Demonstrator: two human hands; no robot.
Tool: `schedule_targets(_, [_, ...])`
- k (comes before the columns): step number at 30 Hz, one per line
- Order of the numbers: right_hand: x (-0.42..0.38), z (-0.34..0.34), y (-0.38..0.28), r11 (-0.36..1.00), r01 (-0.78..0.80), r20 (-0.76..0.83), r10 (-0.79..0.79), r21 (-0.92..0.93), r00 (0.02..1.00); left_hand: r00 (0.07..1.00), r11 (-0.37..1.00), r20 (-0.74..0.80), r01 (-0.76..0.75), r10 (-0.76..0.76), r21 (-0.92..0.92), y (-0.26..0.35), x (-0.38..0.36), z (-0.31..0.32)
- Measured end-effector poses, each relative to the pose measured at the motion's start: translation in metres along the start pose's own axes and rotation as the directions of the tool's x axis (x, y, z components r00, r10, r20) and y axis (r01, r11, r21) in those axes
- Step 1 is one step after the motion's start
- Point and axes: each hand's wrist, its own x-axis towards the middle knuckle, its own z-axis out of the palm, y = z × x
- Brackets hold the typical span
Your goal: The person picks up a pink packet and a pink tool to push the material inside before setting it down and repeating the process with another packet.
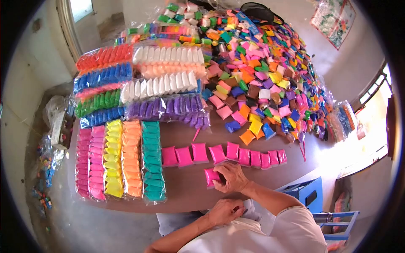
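Observation:
My right hand (231, 177) is closed on a bright pink packet (211, 178), gripping its right side at the table surface. Just beyond it, a row of several bright pink packets (217, 154) runs across the table, lying apart or touching edge to edge. Near the table's front edge, over my lap, rests my left hand (226, 211), with its fingers curled in and no object seen in it. To the left of the pink row lies a clear sleeve of teal packets (152, 162).
More filled sleeves stand left: yellow (113, 158), orange (132, 159) and pink (97, 162). Behind them are stacked bags of purple (168, 106), white (160, 86) and blue packets (103, 76). A large heap of loose mixed packets (261, 80) covers the back right. A blue chair-like frame (310, 194) stands right.

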Motion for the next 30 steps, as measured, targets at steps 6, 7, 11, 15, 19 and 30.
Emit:
schedule_targets(6, [0.005,-0.006,-0.001,0.996,0.075,0.028,-0.076,0.044,0.997,0.988,0.983,-0.014,0.149,-0.151,-0.109,0.004,0.001,-0.002])
schedule_targets(7, [0.004,-0.004,0.002,0.995,0.081,0.034,-0.083,0.049,0.996,0.977,0.967,-0.009,0.208,-0.211,-0.145,0.005,0.0,-0.001])
schedule_targets(11, [0.01,0.009,0.001,0.991,0.04,0.067,-0.048,0.129,0.997,0.973,0.984,-0.152,0.169,-0.176,-0.053,0.01,-0.001,0.014])
schedule_targets(15, [0.019,-0.014,-0.004,0.987,0.052,0.112,-0.069,0.151,0.991,0.959,0.968,-0.216,0.212,-0.181,0.131,0.022,0.001,0.019])
schedule_targets(19, [0.071,-0.064,0.044,0.964,0.166,-0.188,-0.127,0.207,0.974,0.969,0.905,-0.223,0.188,-0.107,0.381,0.034,-0.003,-0.007])
schedule_targets(30, [0.285,-0.067,0.293,0.94,-0.292,-0.2,0.325,0.178,0.924,0.665,0.538,-0.742,0.659,-0.09,0.526,0.01,-0.013,-0.076])
